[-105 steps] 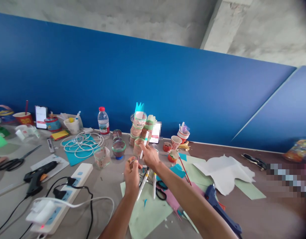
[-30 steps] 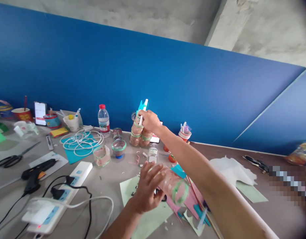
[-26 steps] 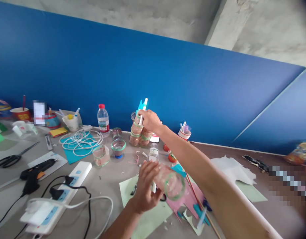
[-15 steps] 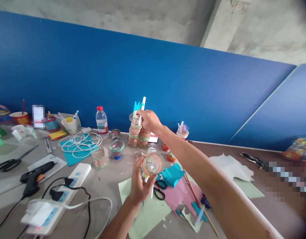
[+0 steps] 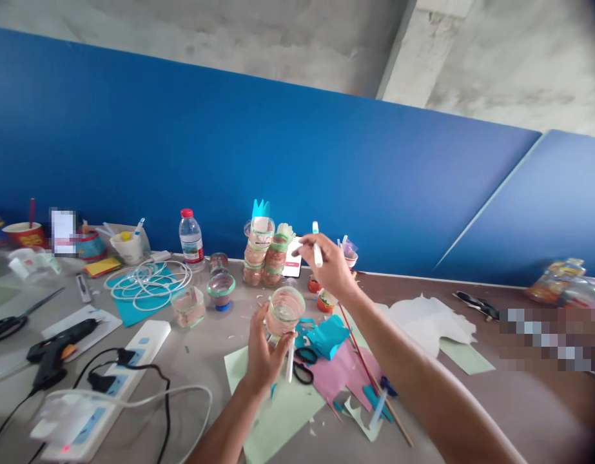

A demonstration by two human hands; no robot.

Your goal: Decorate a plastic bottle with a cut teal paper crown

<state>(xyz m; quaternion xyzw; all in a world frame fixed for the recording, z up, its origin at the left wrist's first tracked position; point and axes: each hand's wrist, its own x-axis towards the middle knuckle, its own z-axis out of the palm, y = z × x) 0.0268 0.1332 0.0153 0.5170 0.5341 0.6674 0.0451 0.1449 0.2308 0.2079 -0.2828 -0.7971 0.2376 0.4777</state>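
My left hand (image 5: pixel 261 356) is wrapped round a clear plastic cup (image 5: pixel 283 314), like a cut bottle piece, with a green band at its rim. The cup is tilted with its mouth toward me. My right hand (image 5: pixel 334 265) is raised at the right of the cup, fingers closed on a white marker pen (image 5: pixel 318 256). Behind the cup stand two stacks of clear, pinkish bottle pieces. The left stack (image 5: pixel 254 258) carries a blue paper crown (image 5: pixel 261 209); the right stack (image 5: pixel 276 259) has a pale scalloped top. Black-handled scissors (image 5: pixel 303 374) lie below the cup.
Left are a power strip (image 5: pixel 155 335), black glue gun (image 5: pixel 60 351), white cable coil (image 5: pixel 147 283) and water bottle (image 5: pixel 191 238). Right are blue paper scraps (image 5: pixel 329 335), pink paper (image 5: pixel 331 377), a stick (image 5: pixel 398 422) and white paper (image 5: pixel 418 319). A blue partition (image 5: pixel 297 148) runs behind.
My right hand has drawn back from the crowned stack to the right, still holding the marker. The cup in my left hand has turned from lying sideways to mouth toward me.
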